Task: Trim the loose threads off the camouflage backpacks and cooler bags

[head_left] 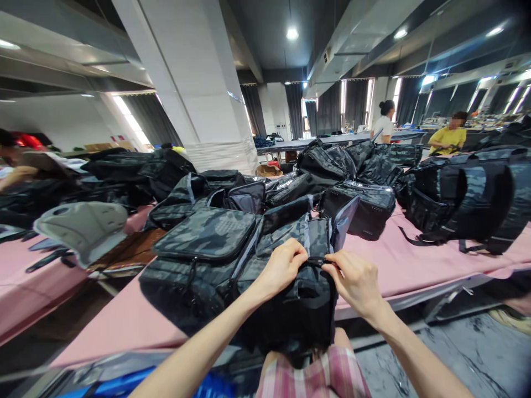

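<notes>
Your left hand (287,258) and right hand (355,275) are both closed in a pinch, fingertips gripping a short black strap (316,262) between them (too small here to tell whether it carries a buckle). It sits over the top of the black-and-grey camouflage backpack (286,318) in front of you, which rests at the near edge of the pink-covered table (385,257), its lower part close above your knees. Just to its left, you have a camouflage panel (211,235) edged with a zip, facing up. Beyond your hands lie more camouflage backpacks (359,207) in a heap, and at the far right a co-worker in a yellow shirt (448,139) is seated.
</notes>
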`<state>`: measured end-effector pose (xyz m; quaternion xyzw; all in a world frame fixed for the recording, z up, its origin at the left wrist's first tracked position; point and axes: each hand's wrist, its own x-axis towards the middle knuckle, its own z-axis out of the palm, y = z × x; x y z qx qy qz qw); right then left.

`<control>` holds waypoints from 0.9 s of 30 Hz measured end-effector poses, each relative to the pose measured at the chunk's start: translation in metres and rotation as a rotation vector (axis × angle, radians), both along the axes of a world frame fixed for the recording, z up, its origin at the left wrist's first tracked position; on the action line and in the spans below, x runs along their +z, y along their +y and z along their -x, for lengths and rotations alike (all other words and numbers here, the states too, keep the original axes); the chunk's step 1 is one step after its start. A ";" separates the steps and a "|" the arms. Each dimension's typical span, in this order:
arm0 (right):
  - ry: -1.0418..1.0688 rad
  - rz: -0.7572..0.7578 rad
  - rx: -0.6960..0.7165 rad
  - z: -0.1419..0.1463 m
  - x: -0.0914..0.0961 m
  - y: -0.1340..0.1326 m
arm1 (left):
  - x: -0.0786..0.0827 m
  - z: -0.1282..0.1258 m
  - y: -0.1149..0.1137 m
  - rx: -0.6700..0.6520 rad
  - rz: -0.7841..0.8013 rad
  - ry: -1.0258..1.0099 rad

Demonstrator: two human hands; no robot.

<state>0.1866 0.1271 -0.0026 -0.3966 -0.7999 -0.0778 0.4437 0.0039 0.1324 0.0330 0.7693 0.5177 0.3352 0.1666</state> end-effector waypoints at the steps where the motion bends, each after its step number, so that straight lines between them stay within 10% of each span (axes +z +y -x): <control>1: -0.022 -0.014 -0.007 0.001 0.000 -0.001 | 0.000 -0.001 0.000 -0.003 -0.001 -0.001; 6: 0.027 0.067 0.062 -0.003 -0.001 -0.001 | 0.000 -0.002 -0.002 0.005 0.006 -0.012; 13: 0.858 0.627 0.192 -0.006 -0.011 0.020 | 0.044 -0.001 -0.010 -0.097 0.112 -0.046; 21: 1.449 1.009 0.426 0.041 -0.025 0.017 | 0.042 -0.044 0.080 -0.058 -0.741 0.685; 27: 1.343 0.965 0.488 0.033 -0.034 0.006 | 0.062 -0.018 0.074 0.202 -0.748 0.879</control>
